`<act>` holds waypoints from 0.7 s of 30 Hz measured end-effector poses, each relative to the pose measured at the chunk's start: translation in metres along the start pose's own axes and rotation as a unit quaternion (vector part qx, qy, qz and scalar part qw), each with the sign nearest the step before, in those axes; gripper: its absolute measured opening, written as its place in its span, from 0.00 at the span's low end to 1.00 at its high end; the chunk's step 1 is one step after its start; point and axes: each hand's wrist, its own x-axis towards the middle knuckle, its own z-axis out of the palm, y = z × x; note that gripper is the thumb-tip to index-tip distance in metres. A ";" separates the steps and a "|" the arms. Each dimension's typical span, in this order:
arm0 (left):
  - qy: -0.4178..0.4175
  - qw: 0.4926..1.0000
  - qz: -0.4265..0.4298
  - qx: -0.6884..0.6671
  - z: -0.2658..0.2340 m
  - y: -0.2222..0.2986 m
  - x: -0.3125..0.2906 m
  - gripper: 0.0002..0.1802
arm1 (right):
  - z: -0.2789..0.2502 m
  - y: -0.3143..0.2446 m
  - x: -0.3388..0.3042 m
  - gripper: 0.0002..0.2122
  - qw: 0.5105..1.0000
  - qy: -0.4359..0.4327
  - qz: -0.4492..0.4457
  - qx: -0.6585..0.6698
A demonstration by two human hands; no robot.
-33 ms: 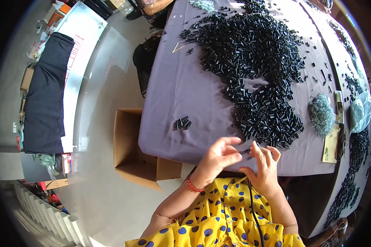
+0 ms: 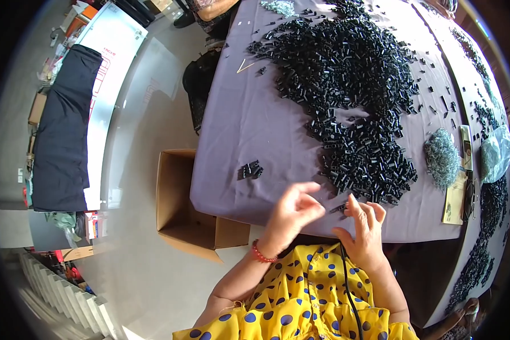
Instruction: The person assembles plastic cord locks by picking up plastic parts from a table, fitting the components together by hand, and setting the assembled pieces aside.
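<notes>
A large heap of small black plastic pieces spreads over the cloth-covered table. My left hand, with a red bead bracelet at its wrist, hovers at the near table edge. Its thumb and forefinger are apart, and nothing shows between them. My right hand is beside it, just below the heap's near end, with bent fingers spread and the thumb apart. A small dark piece is close to its forefinger; whether they touch I cannot tell. A small cluster of black pieces lies apart at the left.
On the right are a pile of small silvery parts, a yellow card and a clear plastic bag. An open cardboard box stands on the floor left of the table. Another person's arm shows at the far edge.
My left hand has moved a little left and away from my right hand. My right hand has hardly moved.
</notes>
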 end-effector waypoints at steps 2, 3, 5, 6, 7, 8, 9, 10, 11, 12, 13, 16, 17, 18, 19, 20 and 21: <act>0.150 0.951 0.152 0.222 -0.025 0.004 0.003 0.28 | 0.001 0.013 -0.007 0.27 1.000 -0.016 -0.018 -0.001; 0.218 0.902 0.233 0.291 -0.043 -0.001 0.010 0.26 | 0.000 0.014 -0.009 0.23 1.000 -0.007 -0.023 -0.012; 0.300 0.828 0.269 0.389 -0.069 0.005 0.013 0.24 | 0.001 0.018 -0.013 0.22 0.999 -0.006 -0.033 -0.016; 0.331 0.786 0.263 0.451 -0.079 0.007 0.012 0.23 | 0.002 0.019 -0.016 0.20 0.999 -0.005 -0.043 -0.020; 0.338 0.779 0.239 0.472 -0.085 0.008 0.013 0.23 | 0.004 0.017 -0.016 0.18 0.999 0.007 -0.043 -0.017; 0.335 0.780 0.239 0.472 -0.089 0.007 0.017 0.23 | 0.005 0.018 -0.017 0.18 0.999 0.007 -0.040 -0.019; 0.331 0.757 0.255 0.502 -0.092 0.006 0.021 0.24 | 0.006 0.019 -0.020 0.18 0.999 0.007 -0.043 -0.020; 0.327 0.732 0.270 0.533 -0.092 0.005 0.022 0.24 | 0.007 0.020 -0.022 0.19 0.999 0.007 -0.046 -0.021; 0.325 0.735 0.276 0.527 -0.090 0.005 0.022 0.25 | 0.008 0.021 -0.023 0.19 0.999 0.008 -0.041 -0.024; 0.321 0.740 0.281 0.521 -0.088 0.006 0.021 0.26 | 0.010 0.021 -0.022 0.19 0.999 0.007 -0.045 -0.015; 0.325 0.753 0.277 0.500 -0.091 0.005 0.017 0.27 | 0.009 0.021 -0.023 0.19 0.999 0.004 -0.046 -0.007; 0.341 0.718 0.299 0.527 -0.086 0.007 0.011 0.26 | 0.010 0.025 -0.028 0.17 0.999 0.009 -0.041 -0.006; 0.334 0.715 0.309 0.530 -0.082 0.005 0.011 0.25 | 0.010 0.028 -0.030 0.19 0.999 0.011 -0.044 -0.004; 0.326 0.712 0.320 0.533 -0.076 0.005 0.012 0.25 | 0.008 0.029 -0.032 0.19 0.999 0.016 -0.044 -0.007; 0.309 0.727 0.330 0.517 -0.064 0.005 0.011 0.23 | 0.009 0.029 -0.034 0.19 0.999 0.017 -0.038 -0.010; 0.275 0.753 0.332 0.498 -0.052 0.001 0.012 0.21 | 0.010 0.029 -0.034 0.19 0.999 0.024 -0.037 -0.004; 0.229 0.775 0.336 0.484 -0.035 0.000 0.012 0.19 | 0.012 0.029 -0.035 0.19 0.999 0.032 -0.036 0.002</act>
